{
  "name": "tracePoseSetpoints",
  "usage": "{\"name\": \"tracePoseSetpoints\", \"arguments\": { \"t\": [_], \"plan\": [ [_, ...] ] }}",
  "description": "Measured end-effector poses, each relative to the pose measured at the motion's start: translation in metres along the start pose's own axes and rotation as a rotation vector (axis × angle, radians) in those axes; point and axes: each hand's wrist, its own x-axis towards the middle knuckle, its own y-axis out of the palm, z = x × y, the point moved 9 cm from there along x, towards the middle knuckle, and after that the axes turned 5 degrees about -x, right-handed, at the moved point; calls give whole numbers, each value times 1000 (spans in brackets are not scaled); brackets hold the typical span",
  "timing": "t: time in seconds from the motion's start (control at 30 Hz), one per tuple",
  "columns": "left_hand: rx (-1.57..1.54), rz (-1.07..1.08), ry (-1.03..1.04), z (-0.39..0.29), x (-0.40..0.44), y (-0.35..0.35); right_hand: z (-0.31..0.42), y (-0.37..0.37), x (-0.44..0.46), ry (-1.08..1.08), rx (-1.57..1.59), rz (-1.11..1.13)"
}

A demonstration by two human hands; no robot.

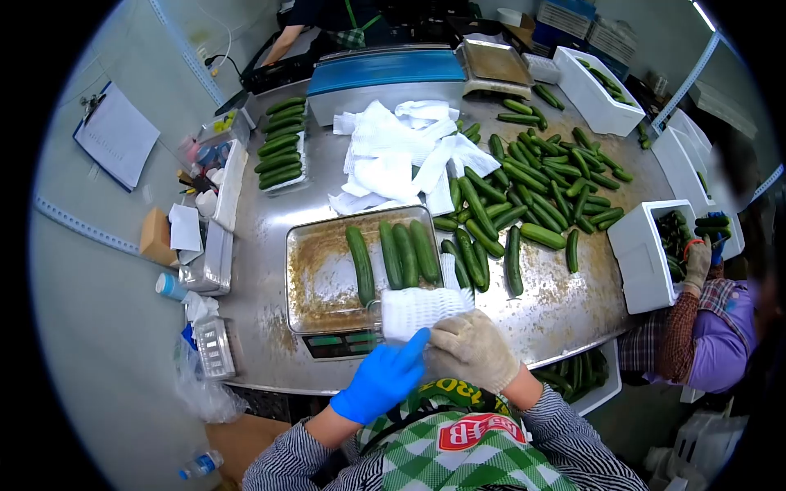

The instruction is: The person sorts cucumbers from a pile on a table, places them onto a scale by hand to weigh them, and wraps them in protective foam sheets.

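One clipboard point(119, 135) hangs on the wall at far left. Below it, a brown carton point(155, 237) stands by a stack of clear trays point(214, 348). On the table point(254, 327), a packed tray point(282, 151) holds a row of cucumbers. Next comes the scale point(315, 266), with four cucumbers point(408, 258) lying lengthwise on its pan: one apart at left, three close together at right.

The left hand point(385, 378), in a blue glove, reaches up at the scale's near edge, its extended finger touching a white foam net point(422, 313). I cannot tell whether it grips. The net lies just below the three cucumbers. Behind the scale is a heap of white nets point(389, 155). The right hand point(473, 348), in a beige glove, bends its fingers against the net's near right corner; how tightly they close is hidden.

Further right, loose cucumbers point(540, 188) cover the table beside a white box point(639, 254), where a co-worker point(684, 331) handles more cucumbers.
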Motion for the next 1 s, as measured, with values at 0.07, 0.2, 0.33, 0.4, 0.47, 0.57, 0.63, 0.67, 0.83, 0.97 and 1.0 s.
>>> {"name": "tracePoseSetpoints", "arguments": {
  "t": [0.07,0.2,0.33,0.4,0.47,0.57,0.63,0.67,0.83,0.97,1.0],
  "plan": [
    [-8,13,18,5,-8,7,3,7,-6,-8,84,8],
    [2,10,-26,10,-16,9,12,-5,-17,61,185,-105],
    [103,102,-18,0,-11,14,-3,24,-34,223,401,138],
    [110,123,34,-12,-6,13,-19,17,-31,265,434,101],
    [-24,169,162,-30,2,14,-42,-5,-25,285,270,-40],
    [-177,262,212,-35,4,39,-63,60,-54,393,367,493],
    [-160,317,238,-40,11,48,-65,96,-85,484,585,620],
    [-177,357,236,-43,15,53,-72,102,-96,524,674,552],
    [-312,612,200,-45,36,93,-96,103,-115,613,648,604],
    [-542,635,86,-37,84,109,-214,44,-122,853,163,402],
    [-555,649,51,-35,92,114,-265,20,-146,1149,163,93]
  ]
}}
